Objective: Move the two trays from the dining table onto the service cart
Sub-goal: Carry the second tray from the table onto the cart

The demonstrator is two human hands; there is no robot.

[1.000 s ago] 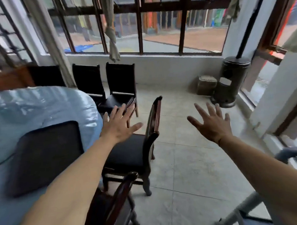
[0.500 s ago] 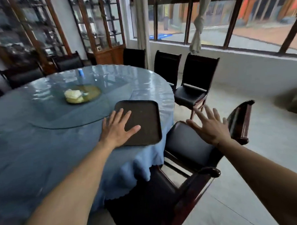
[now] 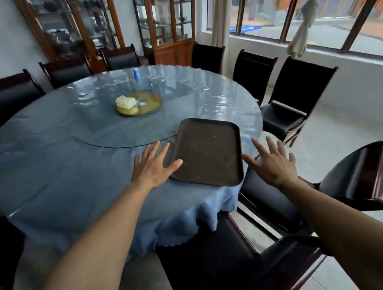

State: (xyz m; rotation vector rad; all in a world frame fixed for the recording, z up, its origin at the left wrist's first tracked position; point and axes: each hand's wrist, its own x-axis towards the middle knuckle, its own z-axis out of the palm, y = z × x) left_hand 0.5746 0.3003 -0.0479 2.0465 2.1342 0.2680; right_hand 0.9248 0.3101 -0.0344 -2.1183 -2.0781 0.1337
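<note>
Left hand (image 3: 153, 166) fingers (image 3: 155, 147) spread, thumb over the brown tray (image 3: 208, 151) rim on the counter (image 3: 55, 161). Right hand (image 3: 272, 163) splayed beside the tray, holding nothing. No legible markings

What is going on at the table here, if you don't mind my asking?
A person is reaching for a dark tray that lies flat near the edge of the round table. The left hand is spread open at the tray's left side, thumb over its rim. The right hand is open too, just off the tray's right side above a chair. Neither hand grips the tray yet. Only one tray shows, and no cart is in view. A dish sits at the table's centre.
</note>
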